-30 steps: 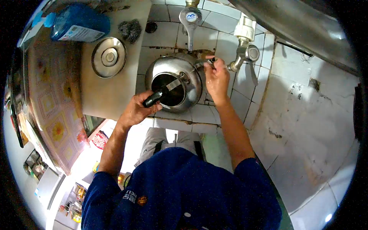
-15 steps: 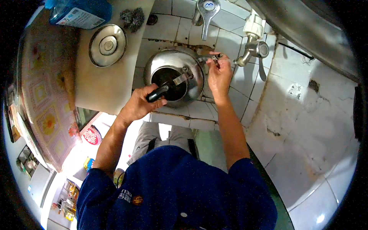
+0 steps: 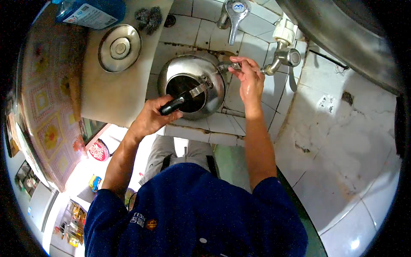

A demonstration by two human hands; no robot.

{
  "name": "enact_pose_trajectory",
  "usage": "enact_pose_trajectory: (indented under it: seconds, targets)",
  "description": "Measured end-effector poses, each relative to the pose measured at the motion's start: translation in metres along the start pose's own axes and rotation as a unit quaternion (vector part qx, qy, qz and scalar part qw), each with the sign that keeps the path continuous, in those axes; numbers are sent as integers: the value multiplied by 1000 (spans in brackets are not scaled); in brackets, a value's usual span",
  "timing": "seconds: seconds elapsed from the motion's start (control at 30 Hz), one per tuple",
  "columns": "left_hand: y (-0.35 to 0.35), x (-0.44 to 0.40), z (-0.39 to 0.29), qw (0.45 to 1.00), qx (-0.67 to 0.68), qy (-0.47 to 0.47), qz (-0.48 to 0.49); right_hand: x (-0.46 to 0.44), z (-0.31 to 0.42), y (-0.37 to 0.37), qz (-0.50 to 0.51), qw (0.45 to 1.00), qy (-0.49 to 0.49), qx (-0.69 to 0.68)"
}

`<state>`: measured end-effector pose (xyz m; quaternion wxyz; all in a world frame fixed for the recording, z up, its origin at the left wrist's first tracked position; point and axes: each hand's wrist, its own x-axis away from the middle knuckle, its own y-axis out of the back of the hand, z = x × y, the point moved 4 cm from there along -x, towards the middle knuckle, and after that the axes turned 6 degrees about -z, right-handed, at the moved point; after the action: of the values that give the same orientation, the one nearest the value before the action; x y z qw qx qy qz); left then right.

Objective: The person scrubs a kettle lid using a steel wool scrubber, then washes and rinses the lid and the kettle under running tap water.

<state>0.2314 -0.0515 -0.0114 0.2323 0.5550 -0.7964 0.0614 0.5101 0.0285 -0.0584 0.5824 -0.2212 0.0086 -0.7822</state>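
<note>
A round stainless steel kettle (image 3: 171,70) stands lidless in a tiled sink, its dark round opening facing up. My left hand (image 3: 150,115) is wrapped round the black grip of its handle (image 3: 173,104), which leans over the opening. At the kettle's right side, my right hand (image 3: 249,79) has thumb and fingers closed about the end of the spout (image 3: 233,66). That hand looks wet. Just right of its fingers is the mouth of a metal tap (image 3: 282,58); whether water runs there is hard to tell. The kettle lid (image 3: 120,48) lies on the counter to the left.
A steel wool scrubber (image 3: 148,19) and a blue detergent bottle (image 3: 92,13) are at the back of the counter (image 3: 109,92). Another tap lever (image 3: 235,21) hangs over the sink's far side. A large metal pan (image 3: 342,34) fills the upper right.
The fingers of my right hand have shifted and spread a little at the spout, and the hand sits slightly farther right. My left hand keeps its hold on the handle.
</note>
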Motion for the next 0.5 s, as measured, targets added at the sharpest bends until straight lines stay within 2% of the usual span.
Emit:
enact_pose_trajectory:
  seconds: [0.13, 0.2, 0.23, 0.3, 0.43, 0.5]
  targets:
    - [2, 0, -4, 999, 10, 31, 7, -6, 12, 9, 49, 997, 4, 52]
    - [5, 0, -4, 998, -27, 46, 21, -12, 15, 20, 35, 968, -12, 247]
    - [4, 0, -5, 998, -27, 46, 20, -16, 22, 25, 36, 968, -13, 247]
    - [2, -2, -10, 1000, -25, 1, 11, -23, 32, 28, 89, 942, -89, 311]
    - [-3, -6, -13, 1000, -17, 1, 14, -25, 53, 18, 127, 944, -53, 300]
    - [-3, -5, -7, 999, 8, 39, 5, -30, 45, 25, 143, 952, -47, 267]
